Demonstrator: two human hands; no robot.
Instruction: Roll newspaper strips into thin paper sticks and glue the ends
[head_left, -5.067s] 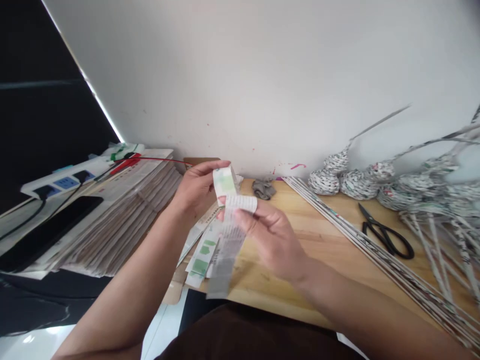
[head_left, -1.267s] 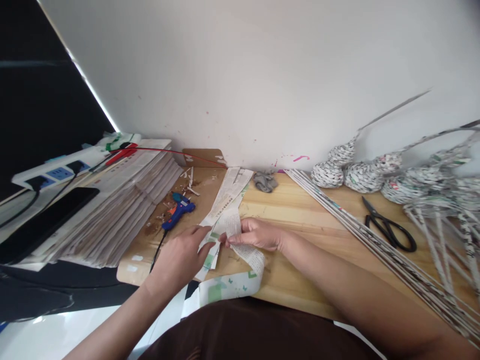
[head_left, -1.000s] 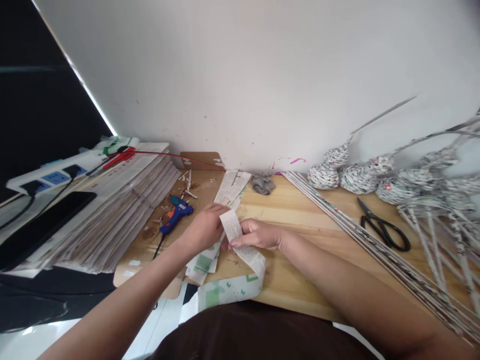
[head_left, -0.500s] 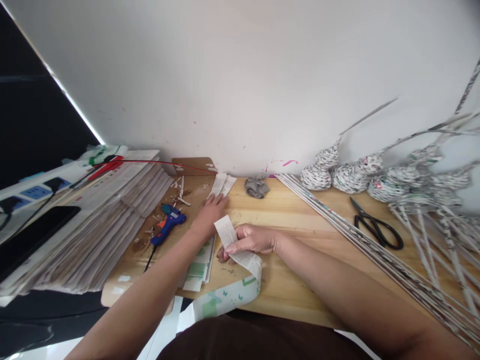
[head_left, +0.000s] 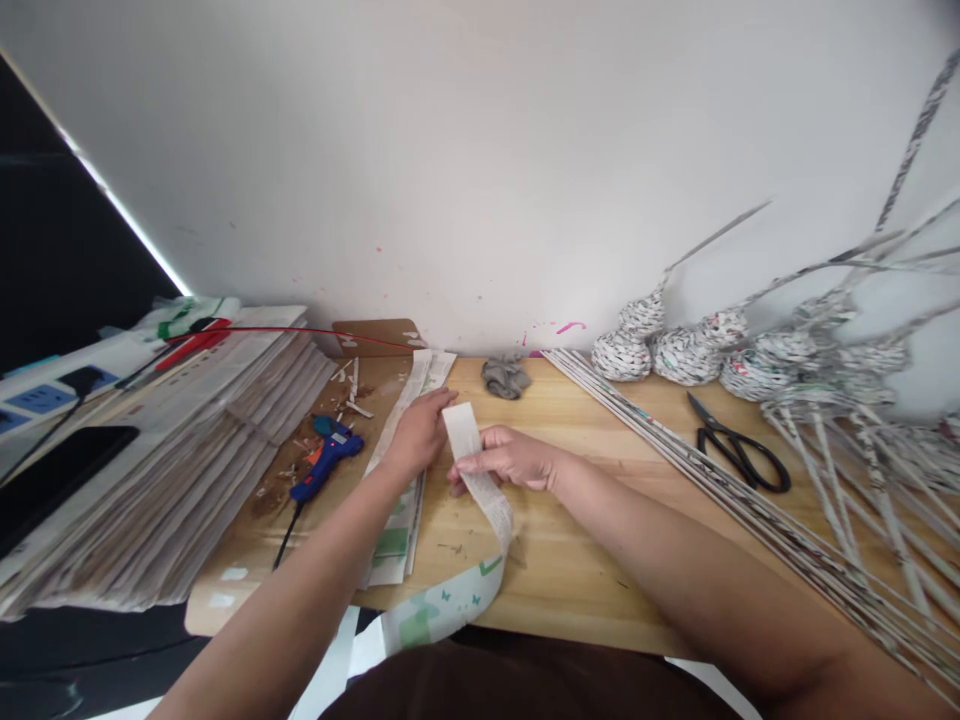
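Observation:
My right hand is closed on a long paper strip, thumb on top and fingers behind it. The strip's plain end stands up above the hand. Its lower part curls down past the table's front edge, showing a green pattern with butterflies. Just left of the strip's upper end is my left hand, its fingers curled together; whatever they may hold is hidden. Under and beside that hand lies a small pile of cut paper strips, partly covered by the left forearm.
At left are a blue glue gun, paper scraps, a tall paper stack, a phone and a power strip. A grey rag lies behind. Rolled paper sticks, black scissors and woven paper gourds are at right.
My left hand has lifted from lying flat on the strip pile, curled its fingers and come closer to the held strip's end. My right hand keeps hold of the strip.

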